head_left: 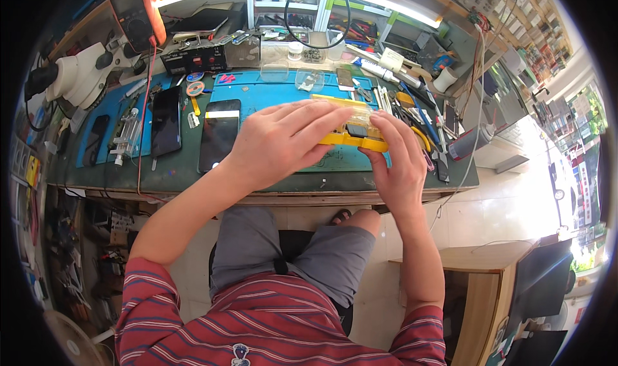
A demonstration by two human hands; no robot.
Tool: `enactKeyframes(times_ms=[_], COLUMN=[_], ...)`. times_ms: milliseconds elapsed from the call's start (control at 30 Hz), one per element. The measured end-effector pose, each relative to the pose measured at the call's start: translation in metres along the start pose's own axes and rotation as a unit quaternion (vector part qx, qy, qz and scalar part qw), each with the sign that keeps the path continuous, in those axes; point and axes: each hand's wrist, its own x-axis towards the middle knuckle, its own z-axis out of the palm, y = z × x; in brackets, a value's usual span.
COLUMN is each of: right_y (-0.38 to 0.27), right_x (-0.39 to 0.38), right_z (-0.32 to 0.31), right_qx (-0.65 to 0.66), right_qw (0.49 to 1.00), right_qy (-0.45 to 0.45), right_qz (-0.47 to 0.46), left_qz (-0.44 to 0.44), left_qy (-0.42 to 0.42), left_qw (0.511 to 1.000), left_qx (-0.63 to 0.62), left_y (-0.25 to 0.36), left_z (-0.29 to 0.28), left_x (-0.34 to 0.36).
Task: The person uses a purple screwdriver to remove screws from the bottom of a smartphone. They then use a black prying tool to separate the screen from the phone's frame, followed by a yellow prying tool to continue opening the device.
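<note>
Above the work mat I hold a yellow plastic case (374,145) with a clear lid (362,117) between both hands. My left hand (283,134) is closed over its left end, with the fingers lying across the top. At the right end, my right hand (400,166) grips the case with its thumb below and fingers on the lid. Some dark and pale pieces show through the clear plastic, too small to name. The fingers hide much of the case. Beneath it lies the blue work mat (257,83).
Phones (167,118) and a large black device (219,137) lie left of the mat. Farther left stand a clamp fixture (127,134) and a white microscope (80,73). Pliers, tweezers and tubes crowd the right. An orange multimeter (136,15) and a black cable loop (317,46) are at the back.
</note>
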Motion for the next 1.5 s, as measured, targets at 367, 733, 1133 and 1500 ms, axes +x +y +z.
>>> enactKeyframes(times_ms=[367,733,1133,1500], right_y=[-0.096,-0.143,-0.192,-0.214], right_x=[-0.055,-0.138,-0.139,-0.142], right_z=[-0.06,-0.026,0.008,0.126], right_qx=[0.14,0.236,0.326,0.527], right_qw=[0.973,0.934,0.894,0.583], right_qy=[-0.174,-0.193,-0.222,-0.202], right_qz=[0.058,0.189,0.215,0.585], left_qz=[-0.186,-0.165,-0.099,-0.055], left_qy=[-0.121,-0.108,-0.053,-0.067], left_qw=[0.91,0.949,0.987,0.996], left_qx=[-0.351,-0.247,-0.112,0.023], left_y=[0.093,0.13,0.139,0.083], left_z=[-0.056,-0.055,-0.098,-0.091], left_x=[-0.073,-0.155,-0.223,-0.316])
